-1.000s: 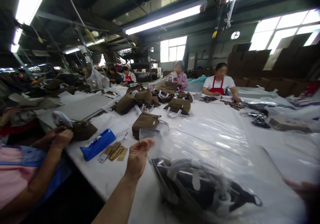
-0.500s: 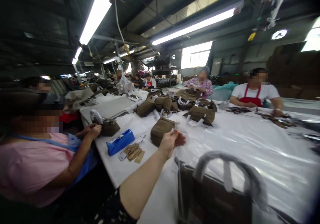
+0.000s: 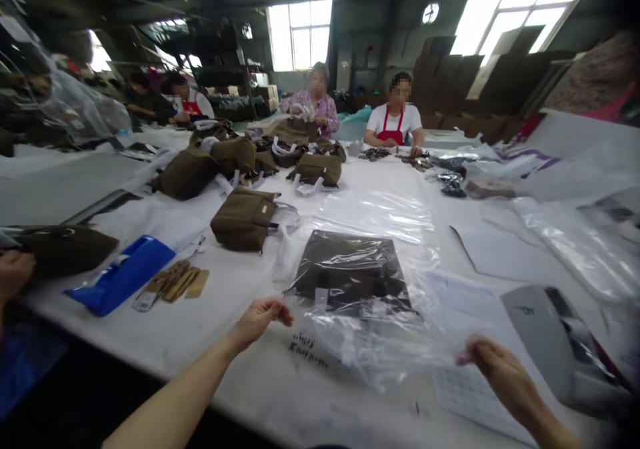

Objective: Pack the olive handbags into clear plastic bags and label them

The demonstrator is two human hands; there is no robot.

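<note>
A dark brown handbag lies flat inside a clear plastic bag on the table in front of me, the plastic's loose end spread towards me. My left hand is just off its near left corner, fingers curled together; whatever they hold, if anything, does not show. At the right end of the loose plastic, my right hand is closed, thumb and fingers pinching its edge, slightly blurred. Beyond my left hand stands another brown handbag with a small pale label and wrapped handles.
A blue tape dispenser and several brown tags are at left, near a co-worker's hand on a brown bag. More brown handbags are piled farther back. Papers and a grey board lie at right. Co-workers sit across the table.
My view has swung right. My left hand has drawn back from the brown handbag to the plastic. My right hand has come into view. The bagged handbag, earlier with handles raised, now lies flat.
</note>
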